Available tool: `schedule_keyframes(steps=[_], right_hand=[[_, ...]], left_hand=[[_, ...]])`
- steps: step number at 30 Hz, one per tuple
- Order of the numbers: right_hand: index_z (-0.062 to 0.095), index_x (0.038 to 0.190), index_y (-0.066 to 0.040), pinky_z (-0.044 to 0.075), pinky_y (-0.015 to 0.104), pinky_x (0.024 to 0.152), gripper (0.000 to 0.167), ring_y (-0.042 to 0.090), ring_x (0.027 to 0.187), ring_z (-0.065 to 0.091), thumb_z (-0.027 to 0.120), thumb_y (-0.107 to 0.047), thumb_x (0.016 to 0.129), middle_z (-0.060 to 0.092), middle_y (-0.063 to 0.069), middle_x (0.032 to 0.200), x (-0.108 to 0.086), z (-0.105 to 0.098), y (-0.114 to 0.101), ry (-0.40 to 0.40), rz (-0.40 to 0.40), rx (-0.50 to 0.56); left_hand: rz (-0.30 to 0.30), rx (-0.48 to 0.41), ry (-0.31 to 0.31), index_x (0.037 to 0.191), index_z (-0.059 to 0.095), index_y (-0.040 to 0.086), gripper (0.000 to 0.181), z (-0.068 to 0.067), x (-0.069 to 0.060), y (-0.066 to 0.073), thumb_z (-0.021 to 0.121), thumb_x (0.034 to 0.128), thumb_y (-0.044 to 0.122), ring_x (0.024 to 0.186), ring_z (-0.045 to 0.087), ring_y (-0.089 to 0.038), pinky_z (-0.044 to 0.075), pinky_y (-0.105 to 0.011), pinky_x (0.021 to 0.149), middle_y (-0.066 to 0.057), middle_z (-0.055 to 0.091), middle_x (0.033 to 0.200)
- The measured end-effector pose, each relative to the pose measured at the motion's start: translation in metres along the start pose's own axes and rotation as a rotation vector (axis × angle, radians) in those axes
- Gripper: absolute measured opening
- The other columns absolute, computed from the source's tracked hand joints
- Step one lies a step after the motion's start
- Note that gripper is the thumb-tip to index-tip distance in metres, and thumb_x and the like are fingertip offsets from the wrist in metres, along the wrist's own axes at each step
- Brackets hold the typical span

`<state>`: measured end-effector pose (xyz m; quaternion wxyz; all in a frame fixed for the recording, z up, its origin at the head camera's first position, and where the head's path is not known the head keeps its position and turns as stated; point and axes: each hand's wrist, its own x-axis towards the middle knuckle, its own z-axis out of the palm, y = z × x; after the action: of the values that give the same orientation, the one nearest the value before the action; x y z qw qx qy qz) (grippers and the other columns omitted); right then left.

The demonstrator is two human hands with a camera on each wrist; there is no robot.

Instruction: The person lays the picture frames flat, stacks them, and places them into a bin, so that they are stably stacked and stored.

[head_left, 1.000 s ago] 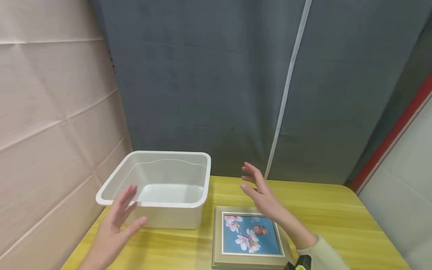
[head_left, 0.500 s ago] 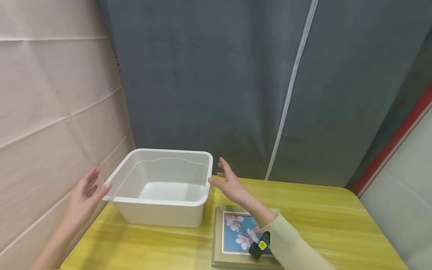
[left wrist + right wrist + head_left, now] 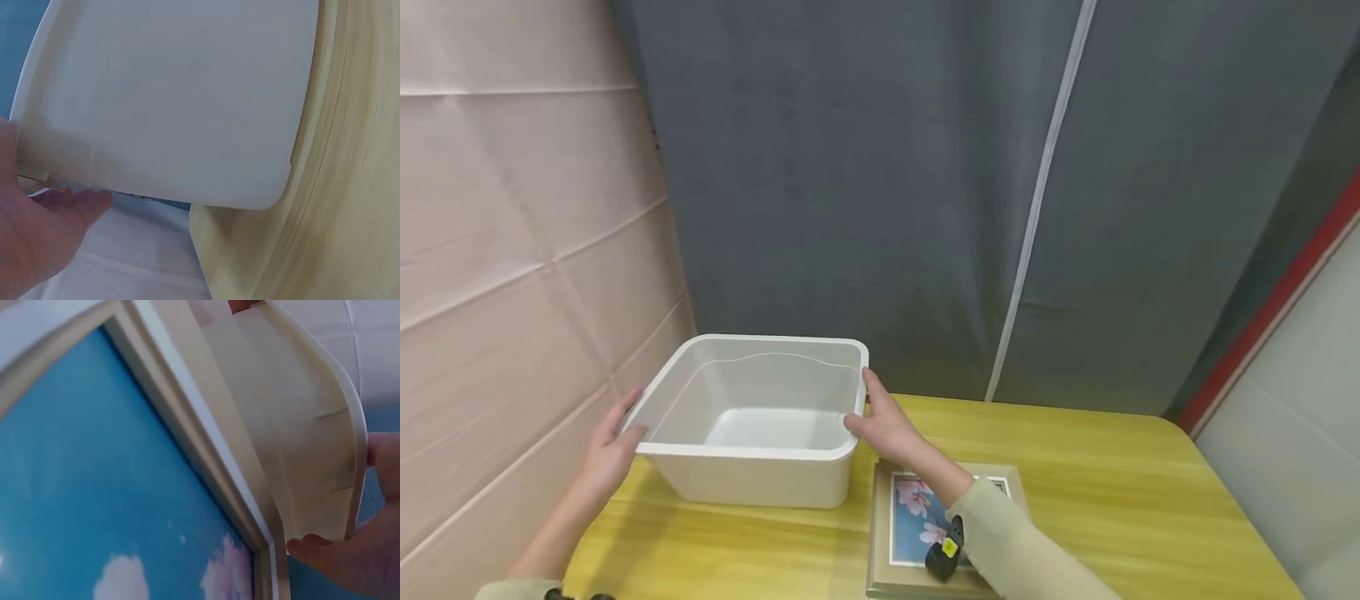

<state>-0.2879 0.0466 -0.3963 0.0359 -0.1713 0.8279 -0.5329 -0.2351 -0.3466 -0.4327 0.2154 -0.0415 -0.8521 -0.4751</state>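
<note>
A white plastic basin (image 3: 752, 479) stands at the left of the table, and its visible inside holds nothing. My left hand (image 3: 606, 458) grips its left rim, the thumb over the edge and the fingers on the outer side. At the opposite rim my right hand (image 3: 887, 429) holds on, with the thumb inside the basin. The left wrist view shows the basin's outer wall (image 3: 181, 100) beside the left hand (image 3: 44, 234). Under my right forearm lies a framed picture (image 3: 913, 525) of pink blossoms on blue; the sleeve hides part of it.
The yellow wood-grain table (image 3: 1105, 500) extends to the right. A dark grey curtain (image 3: 850, 183) hangs behind it, and a pale cloth wall (image 3: 520, 333) rises close on the left. A red-edged white panel (image 3: 1292, 417) borders the right side.
My left hand first moved out to the left, then in to the basin's rim. My right hand moved left from above the picture. Both hands have taken hold of the basin.
</note>
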Motion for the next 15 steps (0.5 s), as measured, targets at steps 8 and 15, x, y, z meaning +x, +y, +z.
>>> schedule_keyframes(steps=[8, 15], right_hand=[[0.020, 0.159, 0.007, 0.042, 0.053, 0.111, 0.083, 0.042, 0.132, 0.050, 0.061, -0.009, 0.089, 0.021, 0.025, 0.166, 0.002, -0.012, 0.004, -0.014, -0.040, -0.068], [0.020, 0.160, 0.004, 0.053, 0.048, 0.099, 0.082, 0.043, 0.127, 0.056, 0.061, -0.011, 0.091, 0.025, 0.024, 0.165, 0.002, -0.034, 0.009, -0.075, -0.054, -0.112]], left_hand=[[-0.038, -0.042, 0.003, 0.157, 0.029, -0.004, 0.053, 0.011, -0.003, 0.005, 0.044, 0.1064, 0.006, 0.130, 0.032, 0.006, 0.023, -0.006, 0.103, -0.026, 0.028, 0.162], [-0.048, -0.070, -0.014, 0.155, 0.032, -0.007, 0.051, 0.024, 0.000, 0.012, 0.043, 0.1079, 0.010, 0.132, 0.032, 0.008, 0.025, -0.003, 0.101, -0.031, 0.028, 0.159]])
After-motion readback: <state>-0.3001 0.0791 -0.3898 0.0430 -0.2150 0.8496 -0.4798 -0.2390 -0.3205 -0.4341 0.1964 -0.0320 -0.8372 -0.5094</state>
